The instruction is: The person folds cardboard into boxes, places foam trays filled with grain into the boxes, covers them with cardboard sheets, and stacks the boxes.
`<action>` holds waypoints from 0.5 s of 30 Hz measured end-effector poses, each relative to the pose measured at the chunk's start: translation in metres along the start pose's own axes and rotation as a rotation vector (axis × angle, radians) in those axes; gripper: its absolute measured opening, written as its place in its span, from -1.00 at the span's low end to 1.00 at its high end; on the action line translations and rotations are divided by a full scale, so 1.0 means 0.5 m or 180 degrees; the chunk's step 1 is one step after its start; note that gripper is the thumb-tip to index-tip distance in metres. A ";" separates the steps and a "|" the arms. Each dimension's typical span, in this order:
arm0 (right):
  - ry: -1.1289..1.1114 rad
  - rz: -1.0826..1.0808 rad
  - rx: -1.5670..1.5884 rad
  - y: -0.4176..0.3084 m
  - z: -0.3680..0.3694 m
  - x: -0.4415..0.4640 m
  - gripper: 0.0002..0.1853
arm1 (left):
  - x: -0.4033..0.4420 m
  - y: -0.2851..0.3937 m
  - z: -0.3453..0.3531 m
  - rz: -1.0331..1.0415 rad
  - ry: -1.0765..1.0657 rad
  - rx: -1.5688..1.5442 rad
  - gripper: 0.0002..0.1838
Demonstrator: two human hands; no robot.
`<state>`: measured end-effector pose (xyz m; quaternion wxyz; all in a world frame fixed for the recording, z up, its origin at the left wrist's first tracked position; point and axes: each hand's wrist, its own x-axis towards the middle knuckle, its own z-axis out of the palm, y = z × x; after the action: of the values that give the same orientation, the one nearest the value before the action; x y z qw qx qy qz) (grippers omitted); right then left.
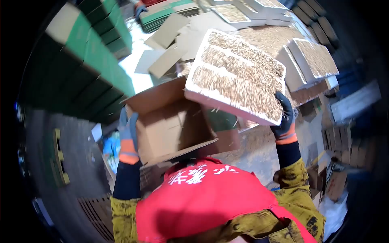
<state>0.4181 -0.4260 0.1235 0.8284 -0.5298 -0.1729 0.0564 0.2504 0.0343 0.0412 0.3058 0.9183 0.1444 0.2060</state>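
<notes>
My left hand [129, 135], in a grey and orange glove, grips the left wall of an empty open cardboard box [160, 127]. The box is tilted, its opening facing up toward me. My right hand [286, 115], gloved alike, is closed on the right edge of a white foam tray [221, 104]. Packed on the tray are many small, thin brown pieces [251, 81], blurred, their kind unclear. The tray is tilted, with its left end over the box's far right edge. I cannot tell whether tray and box touch.
Green and tan cartons [91, 52] stand stacked at the left. More filled white trays [316, 60] lie on the right and at the back. Flattened cardboard pieces [170, 56] lie beyond the box. Another person's gloved hand [140, 9] shows at the top.
</notes>
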 end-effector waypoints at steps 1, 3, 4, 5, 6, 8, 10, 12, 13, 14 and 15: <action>-0.0149 0.0207 0.0324 -0.033 0.062 0.000 -0.57 | -0.002 -0.003 -0.002 0.0168 -0.0075 0.0684 -0.68; -0.0147 0.0611 0.0292 -0.049 0.125 -0.009 -0.48 | -0.007 0.026 -0.007 0.0302 0.0047 0.0531 -0.65; -0.0035 0.0852 0.0154 -0.054 0.150 -0.007 -0.43 | -0.006 0.040 -0.014 0.0378 0.0066 0.0387 -0.63; -0.0002 0.0995 -0.0046 -0.057 0.178 -0.007 -0.38 | -0.010 0.024 -0.002 0.0269 0.0153 -0.0020 -0.62; -0.0079 0.1009 -0.0432 -0.057 0.216 0.001 -0.34 | -0.012 0.013 0.005 0.0154 0.0253 -0.0417 -0.61; -0.0468 0.1069 -0.0920 -0.080 0.294 0.004 -0.26 | -0.024 -0.006 0.010 0.0450 0.0348 -0.0913 -0.57; -0.0537 0.1302 -0.1188 -0.066 0.327 0.013 -0.24 | -0.029 0.066 -0.023 0.0105 0.0302 -0.2024 -0.54; -0.0671 0.1277 -0.1191 -0.049 0.396 0.018 -0.24 | -0.017 0.146 -0.072 -0.1004 0.0185 -0.3868 -0.51; -0.0763 0.1397 -0.1160 -0.028 0.403 0.018 -0.24 | -0.019 0.086 -0.022 -0.1200 0.0337 -0.4303 -0.53; -0.0844 0.1511 -0.1126 -0.005 0.402 0.021 -0.25 | -0.022 0.086 -0.015 -0.1368 0.0353 -0.4923 -0.55; -0.0944 0.1636 -0.1107 -0.007 0.365 0.051 -0.26 | -0.023 0.093 -0.015 -0.1557 0.0403 -0.5537 -0.57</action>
<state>0.3784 -0.2636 0.2016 0.6502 -0.6753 -0.1594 0.3094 0.2433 -0.0024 0.0720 0.9184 0.2937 0.1454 0.2218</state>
